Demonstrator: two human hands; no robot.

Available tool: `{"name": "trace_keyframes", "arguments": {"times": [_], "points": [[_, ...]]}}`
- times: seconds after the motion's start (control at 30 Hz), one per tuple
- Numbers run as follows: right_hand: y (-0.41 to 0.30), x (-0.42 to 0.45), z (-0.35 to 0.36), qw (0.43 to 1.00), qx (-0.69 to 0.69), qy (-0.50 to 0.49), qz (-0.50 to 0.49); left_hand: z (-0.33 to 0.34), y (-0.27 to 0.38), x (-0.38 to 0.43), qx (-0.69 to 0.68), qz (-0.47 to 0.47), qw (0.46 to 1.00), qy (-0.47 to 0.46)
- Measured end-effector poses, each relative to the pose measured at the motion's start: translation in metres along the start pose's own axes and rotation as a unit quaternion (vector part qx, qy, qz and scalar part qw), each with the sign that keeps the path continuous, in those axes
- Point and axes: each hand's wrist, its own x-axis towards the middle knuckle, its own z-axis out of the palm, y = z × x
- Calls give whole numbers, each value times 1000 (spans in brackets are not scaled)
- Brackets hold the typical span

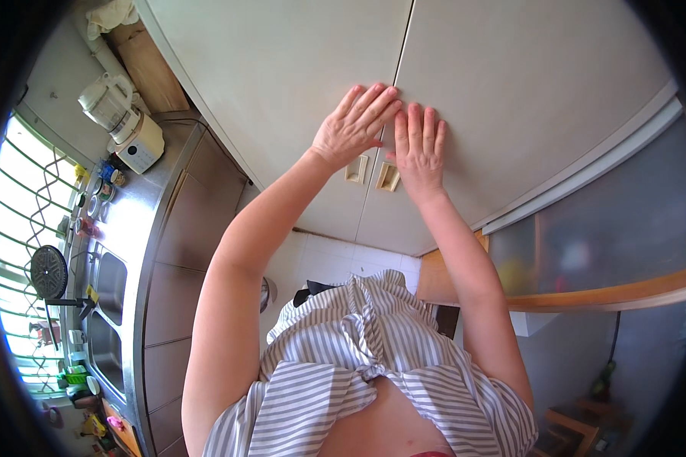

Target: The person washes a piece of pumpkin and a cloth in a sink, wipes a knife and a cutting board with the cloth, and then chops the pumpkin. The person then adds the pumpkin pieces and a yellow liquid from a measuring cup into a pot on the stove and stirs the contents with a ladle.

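Two tall off-white cabinet doors stand before me, the left door and the right door meeting at a narrow dark seam. My left hand lies palm down against the left door, its fingertips reaching the seam. Flat on the right door, just beside the seam, rests my right hand with its fingers slightly spread. Neither hand holds anything. Below the hands are two recessed pulls, a left pull and a right pull; no fingers are in them.
On my left runs a steel counter with a double-bowl sink, several jars and a blender. Behind it is a barred window. To the right stands a glazed panel with a wooden rail. White tiles cover the floor.
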Motion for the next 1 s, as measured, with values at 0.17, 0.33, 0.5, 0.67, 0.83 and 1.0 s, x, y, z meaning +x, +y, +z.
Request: {"name": "trace_keyframes", "arguments": {"times": [0.17, 0.33, 0.5, 0.67, 0.83, 1.0], "points": [[-3, -7, 4, 1000, -24, -6, -2, -3, 14, -3, -23, -29, 999, 12], [-3, -6, 11, 999, -41, 7, -5, -4, 15, -1, -37, -48, 998, 16], [-4, -1, 9, 1000, -14, 12, 20, -3, 12, 2, 18, -39, 999, 16], [1, 0, -2, 1000, 10, -11, -8, -10, 19, 0, 19, -56, 998, -19], [4, -5, -14, 999, 10, -36, -28, -24, 27, -1, 13, -74, 993, -96], [-27, -12, -28, 983, 182, -20, -22, -38, 38, -36, 54, -151, 981, -107]]}}
